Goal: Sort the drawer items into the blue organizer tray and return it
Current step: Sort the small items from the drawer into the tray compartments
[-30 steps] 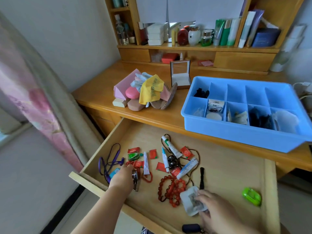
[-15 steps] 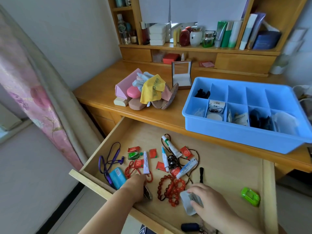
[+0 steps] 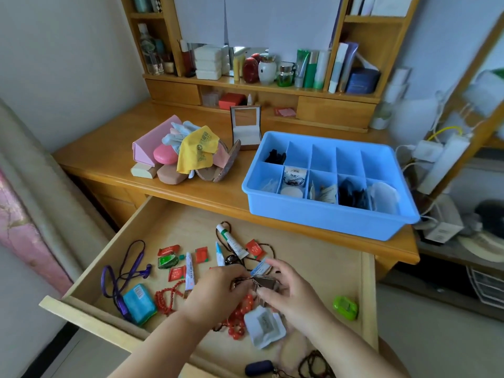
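The open wooden drawer [image 3: 163,214] holds several small items: red sachets [image 3: 255,248], ointment tubes [image 3: 231,241], red bead strings [image 3: 240,320], a purple cord [image 3: 128,266], a teal packet [image 3: 139,302], a white pouch [image 3: 263,324] and a green case [image 3: 345,308]. My left hand [image 3: 218,290] and right hand [image 3: 289,293] meet above the beads, both pinching a small metal clasp-like item [image 3: 263,282] on a dark cord. The blue organizer tray [image 3: 327,219] sits on the desk at the right, some compartments filled.
A heap of glasses cases and a yellow cloth [image 3: 197,150] lies on the desk left of the tray, an open small box [image 3: 245,129] behind it. Shelves with bottles stand at the back. A dark pouch [image 3: 259,368] lies at the drawer's front edge.
My left hand lifted the metal item from the drawer's left and carried it to the centre. My right hand let go of the white pouch and joined the left on the item.
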Motion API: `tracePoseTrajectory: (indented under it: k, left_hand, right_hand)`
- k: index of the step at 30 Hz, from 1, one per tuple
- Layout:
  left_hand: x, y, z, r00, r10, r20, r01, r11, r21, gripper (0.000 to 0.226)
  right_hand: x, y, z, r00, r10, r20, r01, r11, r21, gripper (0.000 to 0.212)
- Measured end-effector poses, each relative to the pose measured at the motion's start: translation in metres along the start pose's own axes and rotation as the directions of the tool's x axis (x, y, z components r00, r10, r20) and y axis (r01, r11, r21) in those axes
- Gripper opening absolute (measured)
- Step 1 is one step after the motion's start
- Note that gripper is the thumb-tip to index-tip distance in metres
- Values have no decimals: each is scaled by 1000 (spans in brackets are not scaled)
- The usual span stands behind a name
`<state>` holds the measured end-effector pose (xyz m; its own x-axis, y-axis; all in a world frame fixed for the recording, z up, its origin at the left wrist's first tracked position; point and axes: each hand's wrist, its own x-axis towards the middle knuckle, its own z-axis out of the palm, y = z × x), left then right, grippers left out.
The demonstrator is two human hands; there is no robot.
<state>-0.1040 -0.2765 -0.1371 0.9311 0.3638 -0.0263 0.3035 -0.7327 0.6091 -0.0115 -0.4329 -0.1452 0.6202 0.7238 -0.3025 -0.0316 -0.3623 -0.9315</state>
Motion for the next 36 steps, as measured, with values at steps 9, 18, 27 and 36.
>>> tracePoseTrajectory:
  k: [9,18,27,36]
  left_hand:
    - [6,43,23,984,-149,-95,74,835,-545,8]
    - [1,4,37,931,-342,-131,209,789,-577,17]
    - [-6,-36,52,884,-456,-104,385,836,-392,29]
    - [-6,-40,51,868,-487,-96,422,827,-372,27]
  right_hand:
    - [-4,-33,-46,990,104,91,-66,933,-353,14]
    - [-17,-93,-156,863,-219,-455,28,920,-390,3]
    - [44,-148,-224,916,103,-389,-402,241,-883,39]
    - [72,-146,-208,903,172,-393,-393,-32,-919,23]
